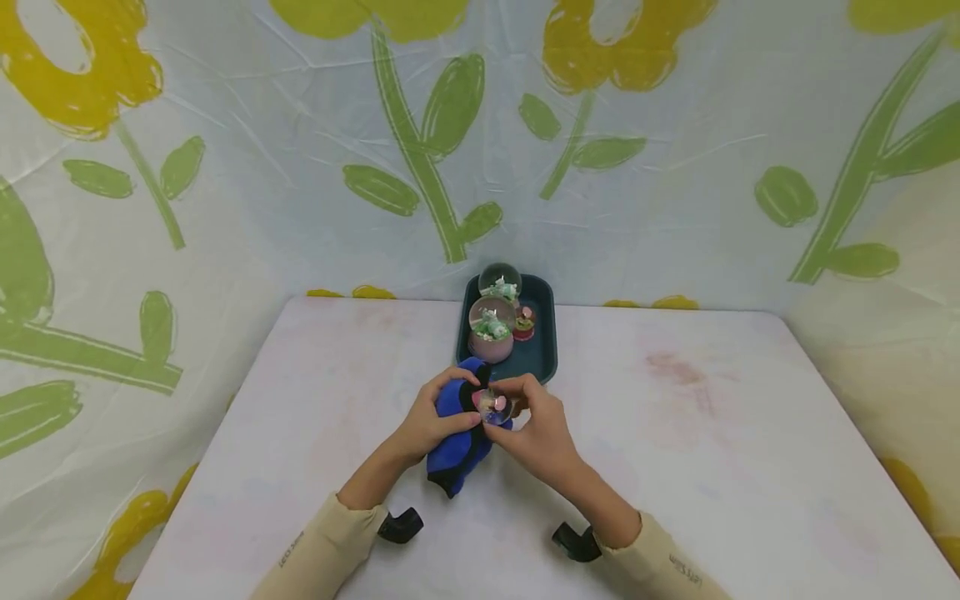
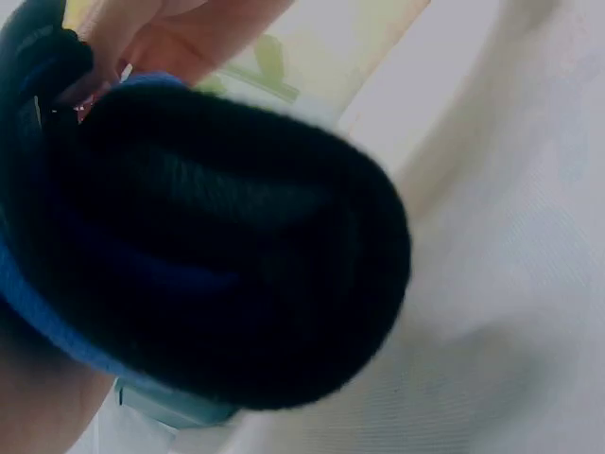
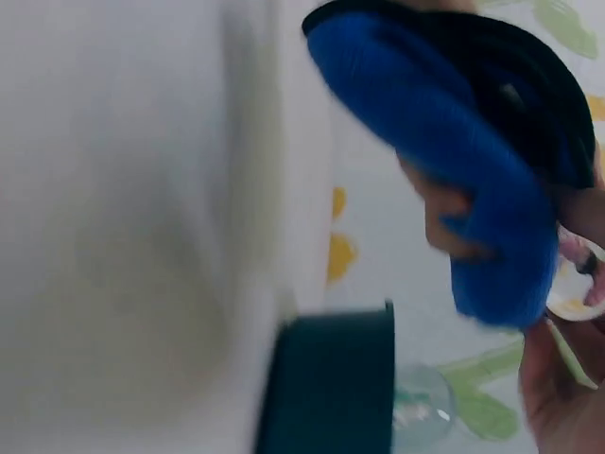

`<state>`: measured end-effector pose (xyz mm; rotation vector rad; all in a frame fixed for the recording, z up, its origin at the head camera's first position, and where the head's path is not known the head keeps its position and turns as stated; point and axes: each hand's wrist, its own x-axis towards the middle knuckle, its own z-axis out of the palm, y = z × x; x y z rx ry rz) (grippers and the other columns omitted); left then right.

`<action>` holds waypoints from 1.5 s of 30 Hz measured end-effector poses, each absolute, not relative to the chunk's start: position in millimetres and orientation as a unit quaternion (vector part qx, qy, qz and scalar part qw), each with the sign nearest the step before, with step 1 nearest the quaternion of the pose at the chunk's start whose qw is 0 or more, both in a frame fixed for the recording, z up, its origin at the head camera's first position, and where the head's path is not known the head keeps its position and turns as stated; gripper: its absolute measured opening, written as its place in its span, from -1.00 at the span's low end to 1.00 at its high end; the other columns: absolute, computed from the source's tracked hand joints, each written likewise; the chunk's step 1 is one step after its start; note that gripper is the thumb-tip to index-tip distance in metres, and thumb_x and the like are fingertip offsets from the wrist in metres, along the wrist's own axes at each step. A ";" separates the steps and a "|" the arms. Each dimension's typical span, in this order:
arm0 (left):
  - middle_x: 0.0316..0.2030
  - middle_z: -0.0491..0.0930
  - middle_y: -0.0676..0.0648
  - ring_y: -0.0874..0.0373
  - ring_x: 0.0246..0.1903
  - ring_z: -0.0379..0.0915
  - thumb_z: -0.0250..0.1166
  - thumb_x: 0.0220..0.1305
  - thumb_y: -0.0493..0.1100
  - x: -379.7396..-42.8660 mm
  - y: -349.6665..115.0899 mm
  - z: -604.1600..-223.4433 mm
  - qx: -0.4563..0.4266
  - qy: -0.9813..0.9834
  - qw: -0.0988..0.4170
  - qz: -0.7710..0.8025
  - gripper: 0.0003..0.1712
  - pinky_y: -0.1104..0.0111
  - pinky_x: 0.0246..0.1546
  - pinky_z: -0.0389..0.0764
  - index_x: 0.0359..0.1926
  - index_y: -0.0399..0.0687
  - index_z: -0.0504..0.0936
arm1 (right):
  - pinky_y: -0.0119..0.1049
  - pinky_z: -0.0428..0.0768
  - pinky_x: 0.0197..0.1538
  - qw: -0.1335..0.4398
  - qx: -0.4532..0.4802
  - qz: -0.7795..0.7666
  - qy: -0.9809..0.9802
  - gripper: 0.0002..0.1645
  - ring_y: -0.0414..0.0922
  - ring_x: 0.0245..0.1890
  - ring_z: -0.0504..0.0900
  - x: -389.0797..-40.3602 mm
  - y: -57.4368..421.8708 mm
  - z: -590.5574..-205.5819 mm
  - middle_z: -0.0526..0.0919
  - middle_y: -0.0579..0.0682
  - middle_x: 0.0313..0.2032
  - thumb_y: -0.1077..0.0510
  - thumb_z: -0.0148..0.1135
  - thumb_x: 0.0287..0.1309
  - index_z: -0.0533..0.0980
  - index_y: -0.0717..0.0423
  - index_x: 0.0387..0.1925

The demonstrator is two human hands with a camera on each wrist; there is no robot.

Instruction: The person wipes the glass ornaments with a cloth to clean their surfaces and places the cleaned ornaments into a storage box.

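Note:
My left hand (image 1: 422,427) grips a bunched blue cloth with black edging (image 1: 450,452), thumb on the near side and fingers over the top. Between both hands is a small snow globe (image 1: 495,406) with a pink figure inside its clear ball. My right hand (image 1: 546,427) pinches that globe at its right side, thumb below and fingers above, while the cloth lies against its left. In the left wrist view the cloth (image 2: 255,369) curls into a dark loop. The right wrist view has the cloth (image 3: 496,180) hanging beside the partly visible globe (image 3: 572,293).
Just beyond the hands stands a dark teal tray (image 1: 542,354). It holds a pink-based snow globe (image 1: 491,337), another large globe (image 1: 500,282) behind it, and a small red-based one (image 1: 524,325). The white tabletop (image 1: 712,433) meets a flower-printed curtain (image 1: 675,233) at the back.

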<state>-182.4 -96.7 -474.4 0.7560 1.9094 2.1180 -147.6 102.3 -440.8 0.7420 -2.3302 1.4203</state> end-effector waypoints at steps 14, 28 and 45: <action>-0.09 0.45 -0.17 0.04 -0.23 0.52 0.29 0.22 -0.17 -176.0 -83.0 -484.3 0.255 0.555 0.129 0.782 -0.64 0.28 -0.31 0.62 0.02 0.02 0.43 | -0.26 0.58 -0.33 0.147 0.326 0.367 -0.859 -0.41 -0.22 -0.28 0.50 -145.2 120.1 -435.3 0.59 -0.01 -0.05 0.14 0.45 0.07 0.44 0.18 0.12; 0.01 0.38 -0.22 -0.11 -0.10 0.45 0.35 0.12 -0.26 -164.3 -92.0 -481.0 0.252 0.574 0.143 0.766 -0.54 0.15 -0.20 0.58 0.04 0.01 0.43 | -0.24 0.55 -0.07 0.074 0.342 0.356 -0.867 -0.52 -0.26 -0.05 0.52 -137.9 120.6 -421.2 0.56 -0.14 0.03 0.04 0.31 0.23 0.46 0.04 0.15; 0.08 0.35 -0.20 -0.15 -0.02 0.38 0.36 0.02 -0.32 -166.0 -80.7 -466.2 0.261 0.604 0.115 0.744 -0.45 0.08 -0.11 0.51 0.07 -0.05 0.42 | -0.32 0.60 -0.24 0.064 0.353 0.424 -0.832 -0.46 -0.21 -0.18 0.54 -142.1 132.8 -415.0 0.60 -0.09 -0.03 0.19 0.38 0.15 0.47 0.10 0.17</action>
